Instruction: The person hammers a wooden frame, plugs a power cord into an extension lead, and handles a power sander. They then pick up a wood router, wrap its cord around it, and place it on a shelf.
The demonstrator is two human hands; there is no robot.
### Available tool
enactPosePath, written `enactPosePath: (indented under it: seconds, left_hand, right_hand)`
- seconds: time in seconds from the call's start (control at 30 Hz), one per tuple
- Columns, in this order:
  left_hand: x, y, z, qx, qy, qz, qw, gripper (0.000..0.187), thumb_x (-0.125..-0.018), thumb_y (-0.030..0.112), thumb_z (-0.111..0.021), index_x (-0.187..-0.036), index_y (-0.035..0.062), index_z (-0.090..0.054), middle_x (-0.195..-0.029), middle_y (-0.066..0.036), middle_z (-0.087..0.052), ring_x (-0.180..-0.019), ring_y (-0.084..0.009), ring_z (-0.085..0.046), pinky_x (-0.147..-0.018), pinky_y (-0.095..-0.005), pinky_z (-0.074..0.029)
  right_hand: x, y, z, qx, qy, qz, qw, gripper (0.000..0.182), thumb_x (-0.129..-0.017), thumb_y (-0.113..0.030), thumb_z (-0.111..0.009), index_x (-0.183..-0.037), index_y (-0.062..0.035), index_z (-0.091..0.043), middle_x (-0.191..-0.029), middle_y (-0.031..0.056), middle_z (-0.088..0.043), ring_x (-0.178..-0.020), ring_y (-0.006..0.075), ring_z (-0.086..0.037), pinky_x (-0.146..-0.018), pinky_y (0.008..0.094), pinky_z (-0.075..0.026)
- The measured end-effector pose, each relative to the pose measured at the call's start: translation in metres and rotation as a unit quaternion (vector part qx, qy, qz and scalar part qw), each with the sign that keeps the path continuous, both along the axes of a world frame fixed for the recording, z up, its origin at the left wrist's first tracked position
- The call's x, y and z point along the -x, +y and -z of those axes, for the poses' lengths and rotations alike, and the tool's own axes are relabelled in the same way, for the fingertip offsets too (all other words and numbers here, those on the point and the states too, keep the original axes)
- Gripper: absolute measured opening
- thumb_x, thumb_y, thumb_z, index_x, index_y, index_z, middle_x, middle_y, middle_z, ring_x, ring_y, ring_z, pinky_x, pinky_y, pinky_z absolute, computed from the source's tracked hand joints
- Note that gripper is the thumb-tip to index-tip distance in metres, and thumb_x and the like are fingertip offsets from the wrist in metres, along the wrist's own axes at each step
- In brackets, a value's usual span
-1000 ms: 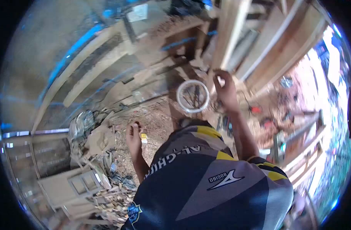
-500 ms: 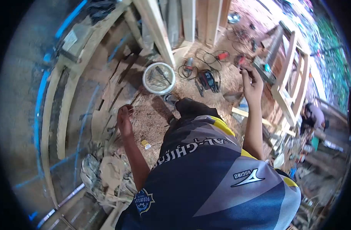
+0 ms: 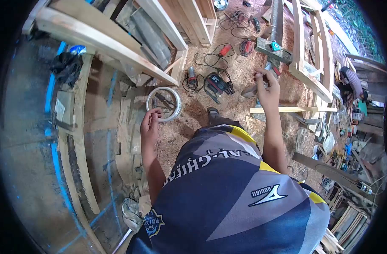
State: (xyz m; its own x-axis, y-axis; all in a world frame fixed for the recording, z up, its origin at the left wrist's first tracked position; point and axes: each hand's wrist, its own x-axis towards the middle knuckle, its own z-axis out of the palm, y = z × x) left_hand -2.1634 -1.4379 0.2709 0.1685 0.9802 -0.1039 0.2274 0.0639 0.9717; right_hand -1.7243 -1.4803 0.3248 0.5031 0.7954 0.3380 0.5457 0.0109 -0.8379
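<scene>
— Anything readable on you?

— My shirt (image 3: 227,199) carries a line of white letters across the dark band, seen upside down; I make out "AL-GHIFA" and then it runs out of sight. A small logo word beside a white mark is too small to read. So is the round badge (image 3: 153,222).

The sawdust floor (image 3: 176,135) in the middle of the frame gives open room between the left hand (image 3: 150,126) and the right hand (image 3: 267,91). A white bucket (image 3: 164,103) stands just above the left hand. Power tools with cables (image 3: 212,82) lie at upper centre. Wooden frames (image 3: 312,55) close the upper right, and long beams (image 3: 108,42) close the upper left.
</scene>
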Motion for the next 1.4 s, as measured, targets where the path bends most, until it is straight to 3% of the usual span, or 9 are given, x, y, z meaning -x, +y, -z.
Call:
enactPosePath:
  seconds: [0.1,0.2,0.3,0.63,0.77,0.83,1.07,1.23,1.4]
  left_hand:
    - [-0.03,0.027,-0.002,-0.006,0.039,-0.003,0.999,0.036,-0.114,0.031,-0.049,-0.127,0.0022,-0.065,-0.113,-0.006,-0.071,-0.103,-0.0151,-0.068,-0.094,-0.0297,-0.052]
    - [-0.063,0.055,0.007,0.035,-0.08,-0.074,0.993,0.031,-0.113,0.022,-0.05,-0.126,-0.0027,-0.063,-0.113,-0.009,-0.071,-0.099,-0.0132,-0.066,-0.091,-0.0293,-0.053]
    - [-0.096,0.085,0.014,0.041,-0.054,-0.072,0.995,0.03,-0.114,0.022,-0.049,-0.125,-0.0009,-0.064,-0.113,-0.007,-0.07,-0.099,-0.0122,-0.066,-0.09,-0.0285,-0.053]
    - [-0.13,0.189,0.011,0.05,-0.049,0.022,0.997,0.036,-0.115,0.027,-0.046,-0.126,-0.0015,-0.066,-0.114,-0.008,-0.071,-0.101,-0.0124,-0.065,-0.092,-0.0297,-0.052]
    - [-0.134,0.251,0.017,0.057,-0.079,0.072,0.993,0.042,-0.114,0.038,-0.048,-0.126,0.0022,-0.066,-0.114,-0.006,-0.071,-0.098,-0.0125,-0.066,-0.091,-0.0274,-0.052]
    - [-0.144,0.282,0.011,0.027,-0.024,0.107,0.994,0.041,-0.113,0.039,-0.048,-0.125,0.0039,-0.067,-0.113,-0.005,-0.071,-0.098,-0.012,-0.065,-0.091,-0.0274,-0.051]
    - [-0.191,0.363,-0.006,-0.001,-0.085,0.191,0.978,0.042,-0.115,0.037,-0.045,-0.123,0.0035,-0.068,-0.11,-0.003,-0.071,-0.099,-0.0106,-0.063,-0.09,-0.0269,-0.048]
    - [-0.209,0.364,-0.008,0.02,-0.137,0.221,0.965,0.052,-0.114,0.046,-0.042,-0.124,0.0016,-0.067,-0.115,-0.005,-0.071,-0.108,-0.0134,-0.065,-0.096,-0.0296,-0.048]
    - [-0.211,0.357,0.018,0.031,-0.074,0.264,0.961,0.051,-0.114,0.045,-0.041,-0.125,0.0023,-0.067,-0.117,-0.008,-0.073,-0.105,-0.0155,-0.067,-0.095,-0.0311,-0.05]
  right_hand:
    - [-0.02,0.025,-0.007,-0.02,0.021,-0.021,0.999,0.017,-0.1,-0.006,-0.064,-0.114,-0.0008,-0.072,-0.097,0.013,-0.075,-0.09,0.0202,-0.073,-0.084,0.0312,-0.054]
    - [-0.049,0.048,-0.002,-0.016,-0.002,-0.026,1.0,0.019,-0.097,-0.004,-0.065,-0.115,-0.0013,-0.072,-0.099,0.0131,-0.076,-0.092,0.0214,-0.073,-0.085,0.0328,-0.055]
    - [-0.071,0.064,0.0,0.007,-0.006,-0.024,1.0,0.021,-0.096,-0.001,-0.065,-0.116,-0.0013,-0.072,-0.099,0.0138,-0.076,-0.092,0.0219,-0.073,-0.085,0.0334,-0.055]
    - [-0.099,0.09,0.007,0.041,0.007,0.023,0.999,0.02,-0.097,-0.006,-0.064,-0.115,-0.0017,-0.072,-0.096,0.0136,-0.072,-0.086,0.0235,-0.069,-0.081,0.0346,-0.053]
    - [-0.09,0.096,-0.004,0.076,0.01,0.073,0.994,0.02,-0.097,-0.007,-0.065,-0.115,-0.0026,-0.072,-0.095,0.0143,-0.071,-0.085,0.0239,-0.068,-0.08,0.0346,-0.053]
    - [-0.084,0.097,-0.008,0.056,-0.005,0.095,0.994,0.02,-0.098,-0.007,-0.065,-0.116,-0.0025,-0.072,-0.094,0.0147,-0.071,-0.084,0.0235,-0.068,-0.079,0.0344,-0.053]
    - [-0.058,0.106,-0.019,0.074,0.028,0.145,0.986,0.02,-0.098,-0.005,-0.066,-0.117,-0.0004,-0.071,-0.1,0.0134,-0.074,-0.09,0.0199,-0.072,-0.084,0.0326,-0.055]
    - [-0.052,0.111,-0.023,0.075,0.043,0.163,0.983,0.02,-0.098,-0.004,-0.067,-0.117,-0.0004,-0.072,-0.101,0.013,-0.075,-0.09,0.019,-0.073,-0.083,0.0321,-0.055]
    - [-0.07,0.131,-0.024,0.08,0.031,0.166,0.982,0.02,-0.098,-0.005,-0.066,-0.117,-0.0009,-0.072,-0.099,0.0133,-0.075,-0.088,0.0199,-0.072,-0.081,0.0322,-0.055]
